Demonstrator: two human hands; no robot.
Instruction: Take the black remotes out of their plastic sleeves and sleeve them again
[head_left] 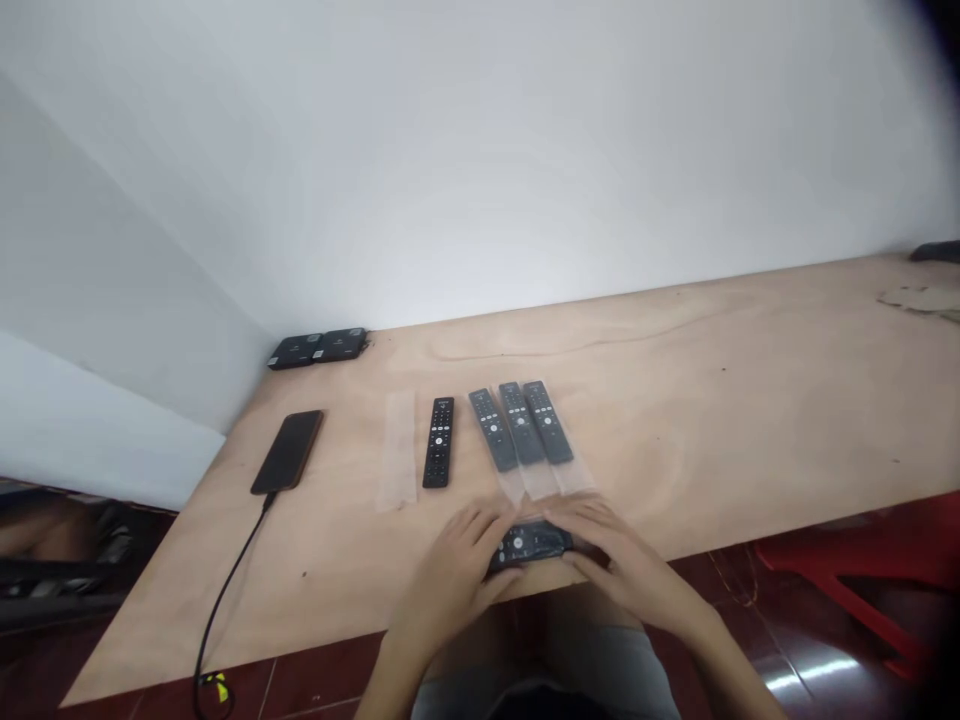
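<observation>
At the table's front edge, a black remote control (pixel 531 541) lies sideways between my hands, with a glossy clear film over part of it. My left hand (pixel 469 560) grips its left end, thumb below and fingers above. The right end is pinched by my right hand (pixel 611 553). Just beyond my fingers, three remotes in clear plastic sleeves (pixel 523 428) lie side by side, their loose sleeve ends towards me. Left of these is a bare black remote (pixel 439 443), and beside it a flat, translucent plastic sleeve (pixel 397 450).
A smartphone (pixel 288 453) with a black cable (pixel 225 590) lies on the left of the wooden table (pixel 675 420). Two black boxes (pixel 317 348) stand at the back left against the white wall (pixel 480 180). A red chair (pixel 862 550) is at the right.
</observation>
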